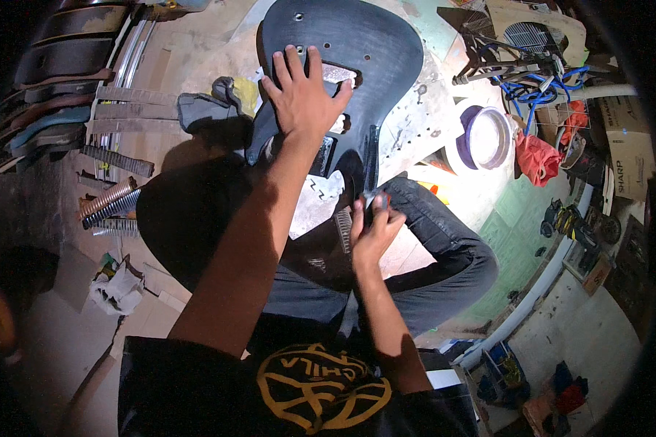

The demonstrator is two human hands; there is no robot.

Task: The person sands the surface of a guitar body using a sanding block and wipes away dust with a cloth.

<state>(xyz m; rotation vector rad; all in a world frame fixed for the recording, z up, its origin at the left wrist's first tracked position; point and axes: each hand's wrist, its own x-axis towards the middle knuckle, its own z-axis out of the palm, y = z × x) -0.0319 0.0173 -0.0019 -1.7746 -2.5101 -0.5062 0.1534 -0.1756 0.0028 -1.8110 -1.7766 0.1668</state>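
Seen from the head camera, a person in a black T-shirt with a gold circular print [197,386] and dark denim jeans [452,229] sits with legs bent around a dark blue-black electric guitar body [390,80] under a bright light. The guitar body lies in front of the person, its rounded end at the upper edge and its neck end toward the lap, pale surface showing through its cut-outs.

The left hand [304,98] rests palm down on the guitar body, fingers fanned wide, across the cut-outs. The right hand [375,229] closes around a small tool with an orange-red part [386,200], mostly hidden in its grip, at the neck end; whether the tool touches the guitar body cannot be told.

To the left lie a grey-and-yellow crumpled cloth [208,111] and, farther off, a white crumpled plastic bag [116,290]. To the right stands a round, purple-rimmed white tub [486,138], a crumpled red cloth [538,156] just beside it, and a tangle of blue cables [536,91] above.
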